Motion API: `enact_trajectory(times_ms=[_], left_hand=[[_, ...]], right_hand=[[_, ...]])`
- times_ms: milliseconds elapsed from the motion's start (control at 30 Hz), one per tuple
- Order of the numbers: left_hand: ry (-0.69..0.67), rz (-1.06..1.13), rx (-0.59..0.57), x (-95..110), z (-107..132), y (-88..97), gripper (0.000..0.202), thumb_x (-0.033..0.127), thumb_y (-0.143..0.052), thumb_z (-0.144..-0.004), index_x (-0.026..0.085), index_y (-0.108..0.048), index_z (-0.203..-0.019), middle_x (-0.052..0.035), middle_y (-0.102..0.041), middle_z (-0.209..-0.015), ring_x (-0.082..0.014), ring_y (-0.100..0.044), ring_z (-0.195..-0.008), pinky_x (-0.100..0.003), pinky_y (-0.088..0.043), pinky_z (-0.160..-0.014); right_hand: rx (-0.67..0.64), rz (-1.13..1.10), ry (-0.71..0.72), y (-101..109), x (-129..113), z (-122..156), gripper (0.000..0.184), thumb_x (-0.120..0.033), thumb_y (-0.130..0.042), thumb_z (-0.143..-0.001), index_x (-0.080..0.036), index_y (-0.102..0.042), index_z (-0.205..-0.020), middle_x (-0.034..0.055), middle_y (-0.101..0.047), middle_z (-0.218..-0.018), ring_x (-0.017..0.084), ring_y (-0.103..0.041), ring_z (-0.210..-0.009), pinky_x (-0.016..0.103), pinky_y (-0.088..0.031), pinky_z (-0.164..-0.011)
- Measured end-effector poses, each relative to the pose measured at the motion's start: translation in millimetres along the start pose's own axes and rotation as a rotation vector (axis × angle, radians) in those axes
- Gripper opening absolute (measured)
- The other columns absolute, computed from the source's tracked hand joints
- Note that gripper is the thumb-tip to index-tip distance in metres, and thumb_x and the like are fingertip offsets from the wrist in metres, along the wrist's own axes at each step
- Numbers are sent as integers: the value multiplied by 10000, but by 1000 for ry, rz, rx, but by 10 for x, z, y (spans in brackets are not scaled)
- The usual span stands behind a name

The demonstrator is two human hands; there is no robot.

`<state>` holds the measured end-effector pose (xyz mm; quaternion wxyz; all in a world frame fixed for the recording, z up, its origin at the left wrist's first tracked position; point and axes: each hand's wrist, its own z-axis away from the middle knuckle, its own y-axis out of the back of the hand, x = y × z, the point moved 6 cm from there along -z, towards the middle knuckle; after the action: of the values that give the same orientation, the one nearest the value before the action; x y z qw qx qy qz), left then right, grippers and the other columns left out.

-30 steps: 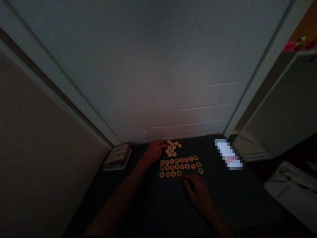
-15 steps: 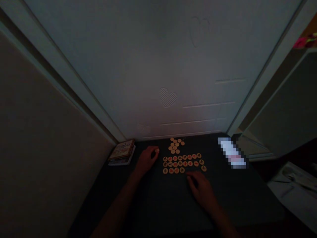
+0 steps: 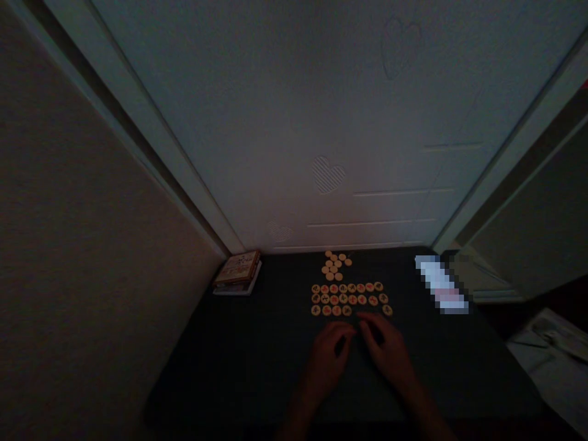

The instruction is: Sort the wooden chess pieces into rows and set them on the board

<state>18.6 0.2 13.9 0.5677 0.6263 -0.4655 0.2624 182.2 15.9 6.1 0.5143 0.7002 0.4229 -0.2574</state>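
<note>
On the dark table, round wooden Chinese chess pieces (image 3: 343, 299) lie face up in rows, with red and black characters showing. The third row is shorter, with one piece (image 3: 388, 310) apart at its right end. My left hand (image 3: 329, 350) is just below that row, its thumb and fingers pinched on a chess piece that the fingers mostly hide. Close beside it on the right, my right hand (image 3: 386, 343) hangs curved over the table, thumb and forefinger slightly apart, fingertips near the gap in the third row. Behind the rows sits a loose cluster of blank-faced pieces (image 3: 334, 264).
Several stacked books or boxes (image 3: 237, 272) stand at the back left. A pixelated bright object (image 3: 441, 285) lies at the back right. A white panel with embossed hearts (image 3: 328, 174) rises behind the table (image 3: 239, 367). Pale items (image 3: 551, 352) lie lower right, beyond the table edge.
My left hand has come from beside the blank-faced cluster towards me and to the right, next to my right hand. My right hand stays near the third row. The view has shifted slightly.
</note>
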Motion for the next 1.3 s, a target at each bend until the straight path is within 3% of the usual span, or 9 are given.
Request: enact_trajectory(times_ms=[133,467,667,933,1167,1300], left_hand=[[17,-18,-68,16,3,-34,239,224,-551,-975,342,-707,-1113,-5,-733,-1152,-195,-673,-1094,-380,-532,-1010],[126,-9,-16,-99,16,9,239,345,-594,-953,333,-689,-1172,-17,-749,-1147,-214,-705,-1031,-388,-566,-959],[126,-16,-7,-104,11,23,286,302,-623,-911,333,-671,-1191,-13,-754,-1127,-213,-711,-990,-384,-570,-940],[122,11,-29,-104,22,10,316,252,-648,-873,330,-677,-1178,-21,-751,-1134,-222,-709,-1004,-388,-569,-941],[155,-6,-6,-110,22,-7,385,323,-677,-869,347,-630,-1251,-20,-760,-991,-219,-716,-890,-390,-593,-870],[120,7,0,-23,-67,97,345,324,-686,-873,316,-648,-1215,-22,-750,-984,-198,-708,-850,-355,-598,-820]], right_hand=[[-29,-12,12,-10,-3,5,281,-374,-522,-988,-237,-710,-1145,76,-760,-1038,234,-728,-947,352,-582,-847],[-65,-70,35,12,-118,25,224,-331,-552,-976,-249,-719,-1099,69,-755,-1040,223,-719,-962,348,-578,-868],[-164,-164,111,-1,-261,31,203,-317,-565,-972,-257,-740,-1055,71,-747,-1090,225,-702,-1040,370,-562,-942],[-294,-234,76,-57,-266,41,198,-325,-582,-976,-258,-767,-998,79,-736,-1107,225,-701,-1050,376,-558,-949],[-173,-229,26,-6,-177,8,225,-380,-594,-967,-247,-774,-977,86,-746,-1036,231,-708,-997,367,-578,-896],[-124,-219,-13,61,-187,-97,267,-423,-579,-971,-245,-776,-944,80,-755,-1022,232,-713,-979,365,-581,-885]])
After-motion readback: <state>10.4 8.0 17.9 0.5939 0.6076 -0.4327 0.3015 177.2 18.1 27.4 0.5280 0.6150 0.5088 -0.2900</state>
